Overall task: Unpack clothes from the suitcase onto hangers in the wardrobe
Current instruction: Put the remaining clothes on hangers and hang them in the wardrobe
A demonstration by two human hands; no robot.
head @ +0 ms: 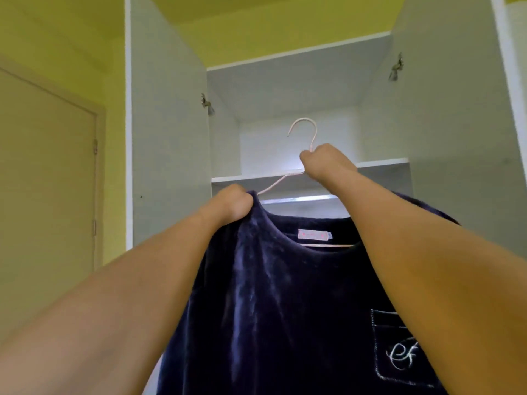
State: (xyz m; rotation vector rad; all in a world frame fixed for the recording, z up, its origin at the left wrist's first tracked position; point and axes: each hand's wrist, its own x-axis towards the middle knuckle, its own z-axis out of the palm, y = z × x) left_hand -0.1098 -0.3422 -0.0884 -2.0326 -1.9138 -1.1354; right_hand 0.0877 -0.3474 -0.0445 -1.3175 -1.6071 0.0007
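Head view: I have both hands raised in front of the open wardrobe [445,109]. My right hand [322,163] is closed around the neck of the hanger [302,129], just below its hook. My left hand [232,203] pinches the left side of the collar of the dark blue top [271,295]. The top hangs below and between my forearms, with its long axis running straight down out of frame. The hanger's left shoulder arm slants down from my right hand into the neckline, and its bottom bar shows inside the collar, so the garment appears at least partly seated; the right shoulder is hidden behind my right forearm and I cannot confirm it. The rail [296,199], a pale metallic bar, lies horizontally under the shelf [256,178], beyond and slightly below the hook, with the hook's opening turned to the left. My right hand is the nearer one to the rail and carries the hook, so I judge the coming move to be a forward reach followed by a lowering of the hook onto the rail. The fabric is velvety, with a soft sheen, and has a stitched chest pocket with cursive embroidery; the hanger is thin, pale pink and smooth.
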